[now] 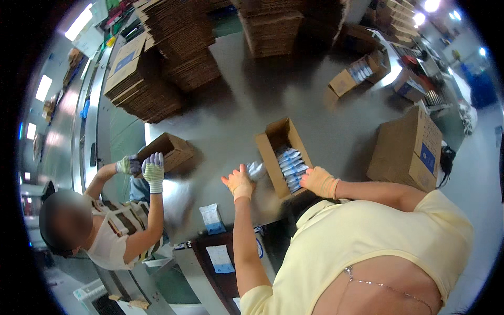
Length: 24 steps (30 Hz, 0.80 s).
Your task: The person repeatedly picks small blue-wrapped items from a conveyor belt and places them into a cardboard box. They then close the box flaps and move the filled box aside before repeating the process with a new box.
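An open cardboard carton (272, 167) stands before me on the metal table. Inside it, several blue-and-white packets (292, 167) sit upright in a row. My left hand (239, 184), in a pale glove with orange fingertips, is left of the carton. A shiny, blurred packet (255, 170) is at its thumb side and appears held there. In a matching glove, my right hand (319, 182) rests with bent fingers over the carton's near right rim, against the nearest packets. Its fingertips are partly hidden.
A co-worker in striped gloves handles another open carton (170, 150) at left. Loose packets lie by the near edge (212, 218) and on a dark surface below (220, 259). Flattened cardboard stacks (178, 47) rise at the back. A closed carton (407, 149) stands right, a filled one (344, 82) beyond.
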Motion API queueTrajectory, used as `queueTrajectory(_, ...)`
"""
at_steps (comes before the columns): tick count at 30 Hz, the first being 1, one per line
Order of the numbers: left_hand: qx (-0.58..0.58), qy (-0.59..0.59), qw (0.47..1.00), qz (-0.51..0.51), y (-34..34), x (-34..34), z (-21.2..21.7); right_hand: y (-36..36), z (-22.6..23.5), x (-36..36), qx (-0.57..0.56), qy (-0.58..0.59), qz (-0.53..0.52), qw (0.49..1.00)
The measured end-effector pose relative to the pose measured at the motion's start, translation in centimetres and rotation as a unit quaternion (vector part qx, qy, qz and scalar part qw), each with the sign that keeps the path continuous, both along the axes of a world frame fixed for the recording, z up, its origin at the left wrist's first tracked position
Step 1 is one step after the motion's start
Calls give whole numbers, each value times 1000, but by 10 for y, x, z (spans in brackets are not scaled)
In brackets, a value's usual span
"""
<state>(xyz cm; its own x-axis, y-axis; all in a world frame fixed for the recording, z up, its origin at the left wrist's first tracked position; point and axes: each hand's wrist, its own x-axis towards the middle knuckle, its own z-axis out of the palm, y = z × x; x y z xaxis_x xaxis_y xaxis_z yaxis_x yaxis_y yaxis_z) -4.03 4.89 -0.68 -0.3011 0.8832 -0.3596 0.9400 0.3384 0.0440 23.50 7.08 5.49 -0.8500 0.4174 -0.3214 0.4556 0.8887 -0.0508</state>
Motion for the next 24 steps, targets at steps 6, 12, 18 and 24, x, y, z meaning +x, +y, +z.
queueTrajectory(6,124,48,979,-155,-11,42,-45,35,-7,7,4,54,80,995)
queueTrajectory(12,45,44,997,-51,20,38,-45,53,-7,-17,35,13,100,994)
queueTrajectory(18,259,-94,947,164,20,-40,11,58,-7,-35,41,6,76,996)
queueTrajectory(24,459,-521,672,-259,111,-51,80,73,-13,-47,54,49,73,995)
